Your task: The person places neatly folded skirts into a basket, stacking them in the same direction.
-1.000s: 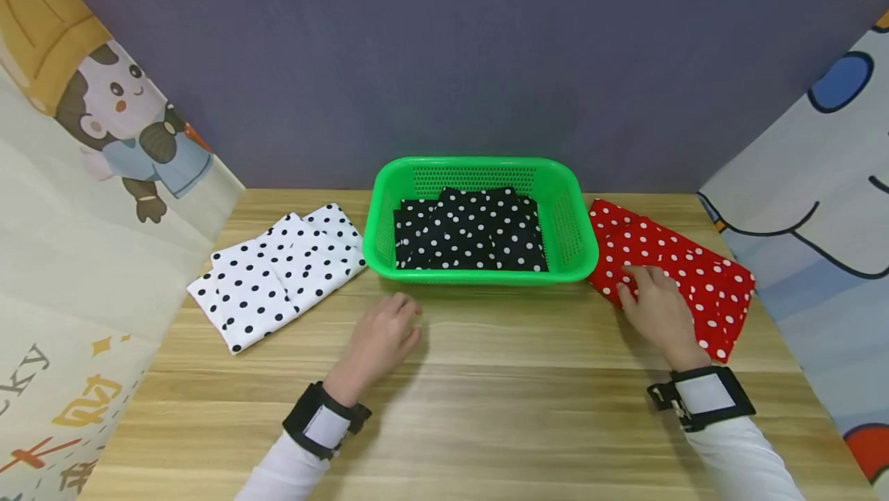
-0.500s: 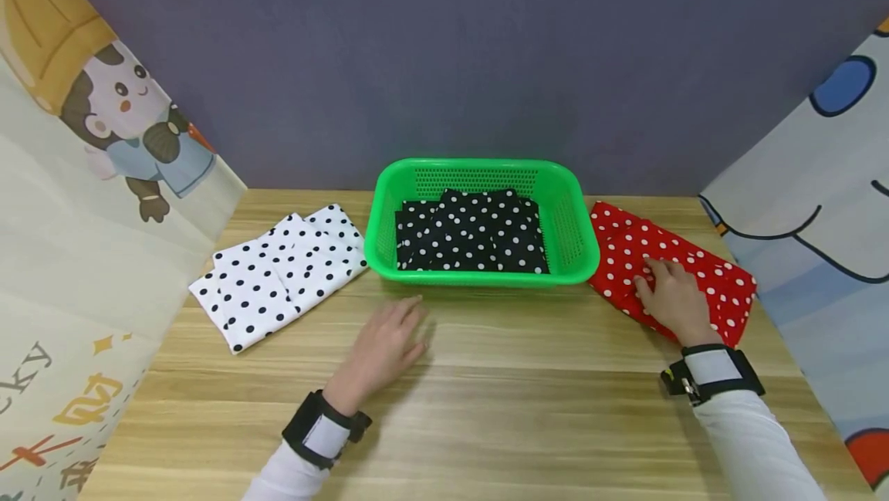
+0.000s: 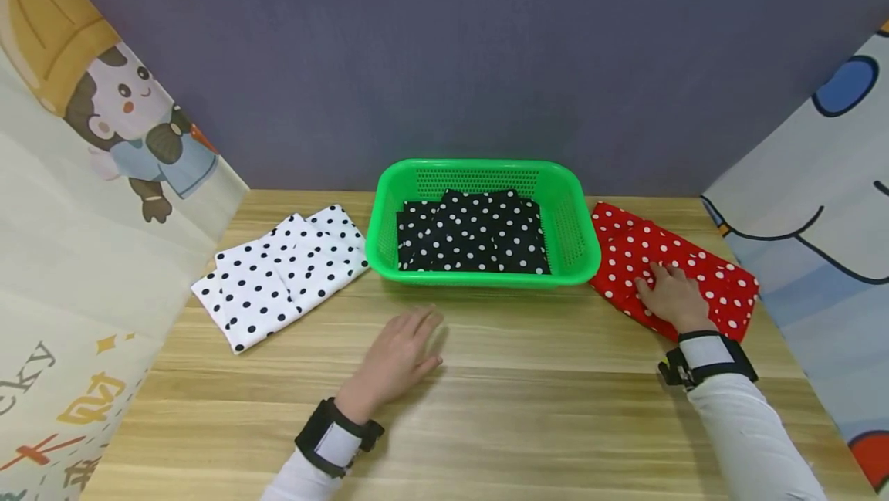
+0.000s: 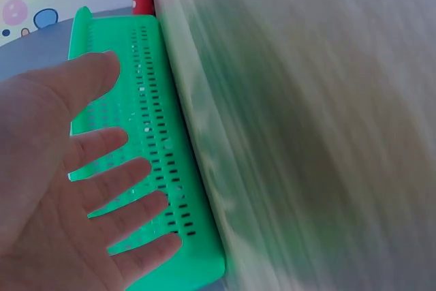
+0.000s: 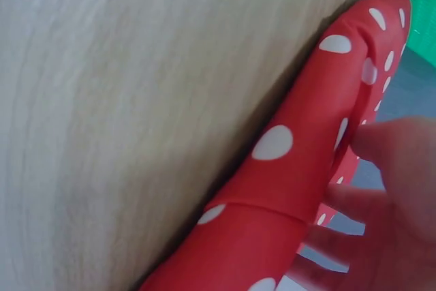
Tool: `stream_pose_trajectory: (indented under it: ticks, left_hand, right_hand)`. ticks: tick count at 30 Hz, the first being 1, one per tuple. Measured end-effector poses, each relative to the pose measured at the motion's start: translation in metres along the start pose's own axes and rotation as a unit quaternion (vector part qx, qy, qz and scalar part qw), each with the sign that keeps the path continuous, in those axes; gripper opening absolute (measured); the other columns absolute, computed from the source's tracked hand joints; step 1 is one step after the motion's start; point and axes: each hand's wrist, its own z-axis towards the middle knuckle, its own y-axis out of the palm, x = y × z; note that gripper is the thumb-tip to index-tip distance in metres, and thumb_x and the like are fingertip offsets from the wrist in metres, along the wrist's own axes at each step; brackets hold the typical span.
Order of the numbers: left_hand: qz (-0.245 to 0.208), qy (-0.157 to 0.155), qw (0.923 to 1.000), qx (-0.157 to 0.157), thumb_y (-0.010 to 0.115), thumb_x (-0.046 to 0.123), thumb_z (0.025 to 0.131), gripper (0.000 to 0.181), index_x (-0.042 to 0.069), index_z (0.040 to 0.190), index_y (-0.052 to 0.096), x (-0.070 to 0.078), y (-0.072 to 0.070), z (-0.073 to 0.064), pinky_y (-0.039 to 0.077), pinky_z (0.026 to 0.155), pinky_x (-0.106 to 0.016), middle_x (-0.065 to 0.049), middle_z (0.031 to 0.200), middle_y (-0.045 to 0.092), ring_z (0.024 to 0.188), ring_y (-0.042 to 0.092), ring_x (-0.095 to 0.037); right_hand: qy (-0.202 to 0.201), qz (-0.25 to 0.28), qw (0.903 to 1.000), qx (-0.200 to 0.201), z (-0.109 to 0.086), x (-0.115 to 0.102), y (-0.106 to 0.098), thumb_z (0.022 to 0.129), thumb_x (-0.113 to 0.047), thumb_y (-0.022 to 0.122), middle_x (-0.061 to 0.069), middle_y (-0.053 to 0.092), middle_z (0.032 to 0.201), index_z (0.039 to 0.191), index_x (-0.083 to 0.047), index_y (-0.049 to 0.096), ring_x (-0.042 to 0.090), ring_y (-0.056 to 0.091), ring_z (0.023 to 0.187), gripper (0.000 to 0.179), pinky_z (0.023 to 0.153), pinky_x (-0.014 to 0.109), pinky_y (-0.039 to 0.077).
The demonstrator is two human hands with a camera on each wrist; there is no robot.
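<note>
A folded red cloth with white dots point(image 3: 715, 277) lies on the right of the table. My right hand point(image 3: 674, 299) rests on top of it; in the right wrist view the thumb and spread fingers point(image 5: 340, 202) touch its upper side without gripping. In front of the green basket point(image 3: 479, 279), my left hand point(image 3: 399, 354) hovers over the bare wood, holding nothing. Its fingers point(image 4: 129, 175) are straight and spread in the left wrist view. Folded black cloth with white dots point(image 3: 479, 231) lies inside the basket.
A folded white cloth with black dots point(image 3: 278, 277) lies on the wooden table point(image 3: 528, 408) left of the basket. A dark grey wall point(image 3: 472, 61) stands behind, with printed panels at either side.
My right hand has moved right and slightly forward, farther onto the red cloth. The left hand has shifted a little to the right, its fingers opening out. The cloths and basket stay put.
</note>
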Motion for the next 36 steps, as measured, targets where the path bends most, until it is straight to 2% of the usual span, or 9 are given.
stream_pose_trajectory:
  ticks: [6,12,18,29,36]
  left_hand:
    - [-0.003,0.012,0.9999,0.009,0.069,0.034,0.079,0.064,0.001,0.130,0.046,0.007,0.004,0.003,0.036,0.102,-0.048,-0.019,0.133,0.047,0.122,0.046,-0.033]
    - [0.001,0.022,0.9996,0.019,0.070,0.035,0.077,0.066,0.003,0.130,0.047,0.011,0.007,0.004,0.037,0.101,-0.047,-0.018,0.132,0.048,0.121,0.047,-0.033]
    - [0.001,0.028,0.9995,0.014,0.070,0.035,0.078,0.064,0.004,0.130,0.048,0.019,0.011,0.005,0.037,0.102,-0.047,-0.017,0.134,0.047,0.122,0.045,-0.032]
    - [0.005,0.049,0.9987,0.014,0.069,0.035,0.078,0.062,0.007,0.129,0.048,0.035,0.017,0.015,0.037,0.102,-0.045,-0.016,0.135,0.046,0.121,0.046,-0.030]
    - [0.011,0.059,0.9981,0.014,0.068,0.037,0.079,0.061,0.008,0.129,0.048,0.044,0.019,0.021,0.037,0.102,-0.044,-0.015,0.134,0.047,0.121,0.047,-0.029]
  right_hand:
    - [-0.008,-0.001,0.9999,-0.011,-0.007,0.002,0.001,0.088,-0.029,0.053,0.040,0.021,0.129,0.137,0.010,0.026,0.057,0.026,0.111,0.069,0.084,0.069,0.037]
    - [-0.040,-0.003,0.9992,0.000,-0.020,0.009,0.005,0.087,-0.027,0.054,0.040,0.022,0.130,0.135,0.011,0.028,0.057,0.025,0.113,0.067,0.087,0.070,0.034]
    - [-0.060,-0.008,0.9981,0.002,-0.033,0.014,0.006,0.088,-0.028,0.054,0.040,0.022,0.131,0.134,0.011,0.030,0.058,0.025,0.114,0.064,0.088,0.071,0.030]
    - [-0.079,0.008,0.9966,-0.020,-0.056,0.020,0.005,0.080,-0.025,0.064,0.038,0.026,0.130,0.132,0.011,0.032,0.055,0.030,0.110,0.071,0.081,0.067,0.041]
    - [-0.103,0.008,0.9945,0.017,-0.070,0.025,0.011,0.076,-0.020,0.068,0.038,0.034,0.125,0.127,0.009,0.039,0.053,0.041,0.102,0.065,0.071,0.061,0.048]
